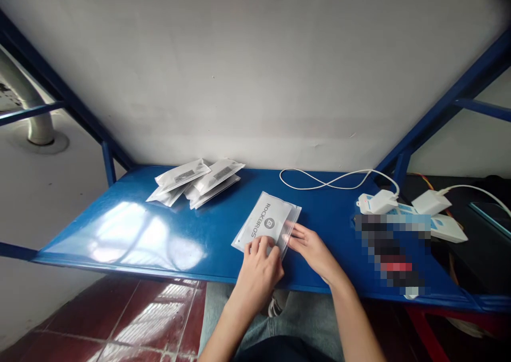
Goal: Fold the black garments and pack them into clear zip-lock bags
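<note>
A flat white pouch [266, 219] with grey printed lettering lies on the blue table [159, 229], near its front edge. My left hand [259, 269] rests on the pouch's near end, fingers curled onto it. Beside it, my right hand [313, 250] pinches the pouch's right near edge with its fingertips. A pile of several similar grey-white pouches [197, 182] with barcode labels sits at the back left of the table.
A white cable [319, 180] loops along the back to white chargers [379, 202] at the right, next to a blurred patch. Blue shelf struts rise on both sides before a grey wall. Below me are red floor tiles and my jeans.
</note>
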Tool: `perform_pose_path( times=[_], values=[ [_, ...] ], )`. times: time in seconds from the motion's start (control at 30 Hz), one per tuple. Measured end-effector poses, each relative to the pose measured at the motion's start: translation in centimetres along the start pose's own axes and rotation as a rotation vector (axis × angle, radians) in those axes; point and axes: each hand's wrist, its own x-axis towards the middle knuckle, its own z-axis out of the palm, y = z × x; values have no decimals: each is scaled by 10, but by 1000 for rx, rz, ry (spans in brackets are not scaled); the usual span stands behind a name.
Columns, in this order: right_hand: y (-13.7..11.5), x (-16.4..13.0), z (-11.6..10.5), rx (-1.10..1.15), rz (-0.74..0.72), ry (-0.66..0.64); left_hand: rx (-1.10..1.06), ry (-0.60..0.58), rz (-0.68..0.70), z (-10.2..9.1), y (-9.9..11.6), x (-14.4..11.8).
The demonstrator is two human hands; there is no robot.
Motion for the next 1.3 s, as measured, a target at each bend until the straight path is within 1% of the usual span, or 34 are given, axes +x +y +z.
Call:
perform_pose_path(
  times=[0.03, 0.1, 0.17, 0.2, 0.27, 0.33, 0.43, 0.5, 0.6, 0.73, 0.83, 0.9, 0.97, 1.0, 1.07, 1.13, 1.17, 1.23, 1.3],
  values=[
    [-3, -7, -10, -63, -1, -11, -15, -4, -4, -5, -8, -3],
    [-8, -24, -27, -210, -30, 38, -55, -4, -3, -16, -26, -14],
    [-12, -39, -36, -355, -127, 96, -93, -2, 29, -23, -42, -26],
    [-13, -44, -35, -420, -204, 110, -110, 7, 54, -25, -49, -31],
    [-12, -48, -24, -545, -389, 103, -136, 54, 102, -26, -56, -37],
    [-8, -47, -7, -663, -550, 55, -167, 119, 154, -24, -58, -36],
    [-5, -40, 17, -825, -708, -28, -204, 206, 205, -21, -58, -31],
    [-4, -36, 25, -905, -773, -52, -227, 248, 215, -18, -59, -31],
    [-6, -33, 29, -965, -844, -73, -276, 279, 213, -14, -63, -36],
    [-7, -33, 36, -1010, -919, -107, -362, 270, 196, -10, -63, -43],
    [-9, -30, 38, -1044, -981, -142, -430, 220, 184, -14, -60, -43],
    [-10, -26, 30, -1060, -993, -174, -445, 171, 180, -19, -61, -43],
    [-10, -22, 12, -1063, -940, -167, -440, 133, 160, -25, -68, -46],
    [-10, -20, -1, -1069, -899, -138, -437, 125, 142, -28, -73, -48],
    [-6, -18, -29, -1101, -838, -41, -432, 146, 106, -32, -86, -53],
    [1, -22, -53, -1144, -829, 56, -415, 188, 110, -33, -100, -56],
    [5, -25, -62, -1156, -838, 75, -399, 205, 122, -33, -106, -57],
    [13, -35, -72, -1157, -860, 65, -337, 178, 138, -35, -116, -55],
    [19, -48, -74, -1138, -851, 51, -232, 120, 125, -40, -118, -54]
  ],
)
